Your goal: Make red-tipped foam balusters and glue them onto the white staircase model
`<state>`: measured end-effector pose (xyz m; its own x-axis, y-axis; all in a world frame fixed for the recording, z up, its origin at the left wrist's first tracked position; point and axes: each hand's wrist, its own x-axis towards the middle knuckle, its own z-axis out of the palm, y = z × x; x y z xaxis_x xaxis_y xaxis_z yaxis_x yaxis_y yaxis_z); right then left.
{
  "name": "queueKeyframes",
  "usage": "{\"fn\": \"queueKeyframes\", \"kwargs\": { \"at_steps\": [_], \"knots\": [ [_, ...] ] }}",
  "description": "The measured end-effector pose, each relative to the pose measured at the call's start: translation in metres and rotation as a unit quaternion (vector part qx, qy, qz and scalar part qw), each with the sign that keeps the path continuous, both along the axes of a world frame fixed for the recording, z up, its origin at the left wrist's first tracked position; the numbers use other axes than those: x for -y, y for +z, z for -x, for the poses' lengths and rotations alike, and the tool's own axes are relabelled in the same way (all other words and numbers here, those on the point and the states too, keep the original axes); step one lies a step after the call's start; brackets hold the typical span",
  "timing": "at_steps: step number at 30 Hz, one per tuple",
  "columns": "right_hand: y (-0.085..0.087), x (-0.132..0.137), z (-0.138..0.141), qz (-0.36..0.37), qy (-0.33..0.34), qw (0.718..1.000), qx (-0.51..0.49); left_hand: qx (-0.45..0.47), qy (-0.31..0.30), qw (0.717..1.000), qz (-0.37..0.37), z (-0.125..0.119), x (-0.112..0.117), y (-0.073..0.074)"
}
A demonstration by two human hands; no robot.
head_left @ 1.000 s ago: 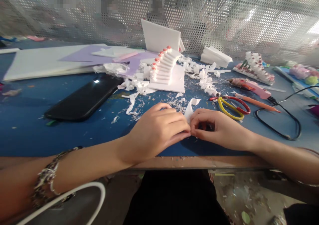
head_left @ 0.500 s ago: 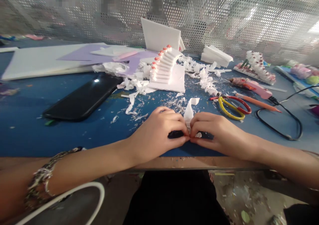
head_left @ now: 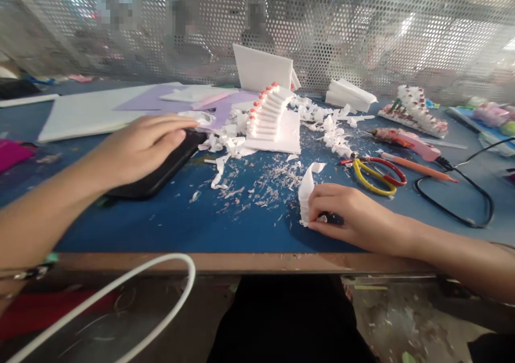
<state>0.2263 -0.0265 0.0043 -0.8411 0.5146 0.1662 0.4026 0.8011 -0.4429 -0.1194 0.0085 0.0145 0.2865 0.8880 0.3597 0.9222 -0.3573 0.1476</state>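
Observation:
My right hand (head_left: 348, 213) pinches the lower end of a white paper strip (head_left: 306, 191) near the table's front edge. The strip stands up from the fingers, its lower part creased and its top curling to the right. My left hand (head_left: 147, 146) is stretched out flat above a black phone (head_left: 151, 178), hiding much of it; whether it touches the phone I cannot tell. Its fingertips reach toward crumpled white paper (head_left: 203, 117). Farther back stands a small white staircase model (head_left: 267, 119) with red-topped posts along its left side.
Scissors (head_left: 374, 176) with red and yellow handles, an orange pencil (head_left: 418, 167) and a pink glue gun (head_left: 408, 139) with a black cord lie at right. White foam sheets (head_left: 80, 117) lie back left. Paper scraps (head_left: 265, 178) litter the middle. A perforated metal screen (head_left: 306, 25) rises behind.
My left hand has let go of the paper strip and moved left and away from me, over the phone. My right hand has stayed in place, holding the strip.

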Motion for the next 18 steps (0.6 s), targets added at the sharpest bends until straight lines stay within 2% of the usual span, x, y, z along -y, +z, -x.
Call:
{"fn": "queueKeyframes", "kwargs": {
  "at_steps": [3,6,11,14,16,18],
  "knots": [
    [0.000,-0.001,0.001,0.006,-0.001,1.000,0.005,-0.021,0.023,0.998,0.054,0.051,-0.017,-0.022],
    [0.001,-0.001,0.002,0.009,-0.003,1.000,0.005,-0.035,0.010,0.996,0.079,0.066,-0.020,-0.036],
    [0.001,0.000,0.000,0.006,0.001,1.000,0.003,-0.047,0.014,0.997,0.058,0.075,-0.027,-0.043],
    [0.000,-0.001,-0.001,0.003,0.000,1.000,0.004,-0.081,-0.002,0.997,0.015,0.078,-0.032,-0.042],
    [0.000,-0.001,-0.001,0.006,-0.001,1.000,0.000,-0.087,-0.008,0.996,-0.017,0.066,-0.029,-0.036],
    [-0.001,-0.002,-0.001,0.020,-0.005,1.000,-0.009,-0.091,-0.016,0.993,-0.080,0.035,-0.018,-0.024]
  ]
}}
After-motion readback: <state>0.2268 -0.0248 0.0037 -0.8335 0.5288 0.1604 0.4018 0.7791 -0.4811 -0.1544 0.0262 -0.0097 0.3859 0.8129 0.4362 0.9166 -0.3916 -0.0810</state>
